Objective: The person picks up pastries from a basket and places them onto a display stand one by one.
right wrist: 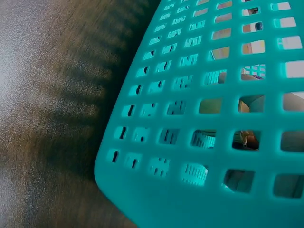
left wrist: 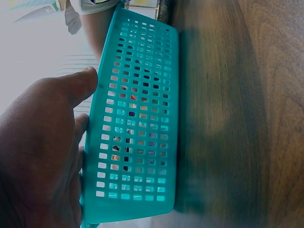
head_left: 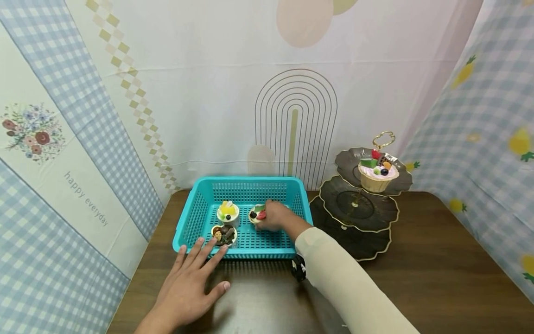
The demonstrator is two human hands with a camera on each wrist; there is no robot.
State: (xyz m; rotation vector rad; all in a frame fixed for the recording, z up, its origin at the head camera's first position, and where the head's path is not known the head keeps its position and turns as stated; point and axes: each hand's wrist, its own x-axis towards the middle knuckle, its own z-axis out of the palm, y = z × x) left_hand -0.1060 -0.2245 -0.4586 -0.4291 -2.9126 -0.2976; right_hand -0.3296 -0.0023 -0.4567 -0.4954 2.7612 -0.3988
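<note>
Inside a turquoise plastic basket [head_left: 267, 253], my right hand [head_left: 277, 216] grips a small fruit-topped cupcake [head_left: 255, 215] from its right side. Red, green and dark fruit shows on top; its lower part is hidden. My left hand [head_left: 187, 280] has its fingers spread, with the fingertips at the basket's front rim. In the left wrist view, that hand [left wrist: 42, 142] lies along the rim beside the slotted wall [left wrist: 137, 118]. A yellow-fruit cupcake [head_left: 227, 213] and a chocolate-topped cupcake [head_left: 224, 235] stand on the basket's left. The right wrist view is mostly basket wall [right wrist: 213, 175].
Right of the basket is a three-tier dark stand [head_left: 359, 204] with gold edges and a gold handle [head_left: 384, 139]. A fruit cupcake [head_left: 377, 178] sits on its top tier. The wooden table [head_left: 438, 260] meets a patterned cloth [head_left: 200, 116] behind and at both sides.
</note>
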